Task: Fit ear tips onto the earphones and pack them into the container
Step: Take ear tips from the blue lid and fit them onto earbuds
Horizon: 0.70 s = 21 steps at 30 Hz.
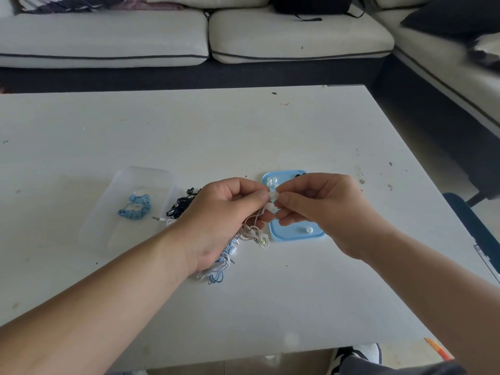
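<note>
My left hand (224, 212) grips a pale pink earphone (270, 207), its thin cable (254, 231) trailing down to the table. My right hand (322, 207) pinches a white ear tip (273, 196) against the earbud, fingertips of both hands meeting. A light-blue lid (297, 235) lies under my right hand with loose white ear tips (272, 181) at its far end and one ear tip (309, 229) near its front. A clear container (119, 212) at the left holds a coiled blue earphone (136, 209).
Black earphones (180, 205) and a tangle of white and blue cables (219, 266) lie between container and lid, partly under my left hand. The white table (243, 136) ends at a grey sofa (189, 36). A shoe (359, 353) shows below the front edge.
</note>
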### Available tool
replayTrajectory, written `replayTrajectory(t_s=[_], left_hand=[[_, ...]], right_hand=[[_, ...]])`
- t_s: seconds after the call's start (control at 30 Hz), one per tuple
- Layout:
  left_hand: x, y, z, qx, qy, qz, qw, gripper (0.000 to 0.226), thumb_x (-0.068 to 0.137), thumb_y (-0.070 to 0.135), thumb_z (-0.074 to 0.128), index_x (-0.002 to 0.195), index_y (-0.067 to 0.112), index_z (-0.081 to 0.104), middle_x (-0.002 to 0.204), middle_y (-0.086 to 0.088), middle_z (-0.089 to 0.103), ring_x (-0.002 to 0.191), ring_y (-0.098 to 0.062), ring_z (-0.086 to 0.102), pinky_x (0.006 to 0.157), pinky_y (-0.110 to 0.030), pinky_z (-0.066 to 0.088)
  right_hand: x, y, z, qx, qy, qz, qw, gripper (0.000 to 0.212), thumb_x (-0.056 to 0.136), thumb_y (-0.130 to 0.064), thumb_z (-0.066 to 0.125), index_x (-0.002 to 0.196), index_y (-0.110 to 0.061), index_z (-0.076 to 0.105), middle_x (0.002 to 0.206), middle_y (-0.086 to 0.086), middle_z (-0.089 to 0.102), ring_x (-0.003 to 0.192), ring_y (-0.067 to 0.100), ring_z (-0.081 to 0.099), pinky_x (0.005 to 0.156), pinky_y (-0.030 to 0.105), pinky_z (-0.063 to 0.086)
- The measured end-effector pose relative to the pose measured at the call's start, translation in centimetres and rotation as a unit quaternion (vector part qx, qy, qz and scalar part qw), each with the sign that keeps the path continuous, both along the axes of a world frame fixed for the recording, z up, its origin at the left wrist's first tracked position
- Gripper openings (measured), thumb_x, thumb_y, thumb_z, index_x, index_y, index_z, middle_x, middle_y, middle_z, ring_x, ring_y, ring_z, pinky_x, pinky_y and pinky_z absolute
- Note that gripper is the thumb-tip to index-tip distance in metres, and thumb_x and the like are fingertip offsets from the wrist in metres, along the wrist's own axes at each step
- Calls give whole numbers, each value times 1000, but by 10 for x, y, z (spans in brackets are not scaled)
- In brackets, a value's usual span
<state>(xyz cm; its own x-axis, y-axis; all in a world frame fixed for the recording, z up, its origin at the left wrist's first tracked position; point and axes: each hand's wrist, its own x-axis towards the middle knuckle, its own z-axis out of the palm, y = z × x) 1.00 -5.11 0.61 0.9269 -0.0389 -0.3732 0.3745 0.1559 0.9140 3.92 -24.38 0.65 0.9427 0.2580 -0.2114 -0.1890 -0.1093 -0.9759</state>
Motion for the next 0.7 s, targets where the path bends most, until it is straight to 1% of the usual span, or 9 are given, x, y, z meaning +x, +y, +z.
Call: replayTrajectory(t_s=[0.1,0.17,0.23,0.27,0.3,0.37,0.43,0.57,0.7], left_hand=[[1,0,3,-37,17,-2,999,10,96,10,68,99,6,76,86,-12,76,77,-21,73,63,-25,55],[1,-2,5,-49,22,-15,998,12,92,8,71,102,7,77,90,-12,77,81,-21,74,65,-25,55],[-1,-5,5,-49,22,-18,998,17,88,3,74,105,5,75,90,-12,77,79,-19,74,63,-23,55],[-1,-8,4,-48,23,-15,998,20,87,1,74,107,4,74,88,-13,77,77,-19,74,61,-22,55],[-2,-9,3,-47,26,-11,998,20,87,-1,74,107,3,73,87,-12,77,76,-19,74,60,-21,55],[-2,-13,0,-47,31,-8,998,21,86,-3,74,106,3,73,86,-12,77,77,-21,75,60,-23,56],[-3,-14,-3,-45,32,-6,998,22,85,-4,74,106,3,72,88,-12,77,80,-24,76,61,-24,58],[-4,-15,-7,-46,29,2,999,27,85,-9,72,111,-2,69,92,-15,78,84,-29,77,68,-28,63],[-4,-13,-7,-48,29,3,998,28,86,-11,71,112,-4,68,97,-19,77,84,-29,78,67,-27,62]], right_hand=[[0,-3,-2,-6,4,-5,1000,8,91,0,73,94,-4,78,86,19,77,76,32,75,81,41,63],[-1,-6,-3,-8,7,-16,1000,6,91,-1,73,94,-3,78,85,18,77,73,30,74,79,39,63],[0,-12,-2,-32,5,-37,999,5,91,-4,73,90,-2,77,81,17,76,69,27,73,73,36,63],[0,-17,-3,-68,-1,-49,996,7,92,-5,72,86,-3,76,77,15,75,65,25,72,69,35,63],[1,-23,-6,-130,-14,-53,990,11,91,-8,71,82,-5,75,73,13,75,60,22,71,65,34,62],[3,-35,-15,-286,-42,-22,957,14,89,-13,70,75,-10,73,66,7,73,55,20,69,62,35,61],[3,-41,-28,-384,-49,28,922,13,87,-16,71,74,-14,73,65,1,70,59,20,67,64,34,59],[3,-41,-53,-444,-76,54,891,9,91,-17,69,84,-15,75,81,0,69,75,23,65,64,28,51],[6,-41,-63,-458,-68,48,885,14,89,-12,65,77,-18,70,77,-1,67,71,23,66,59,28,51]])
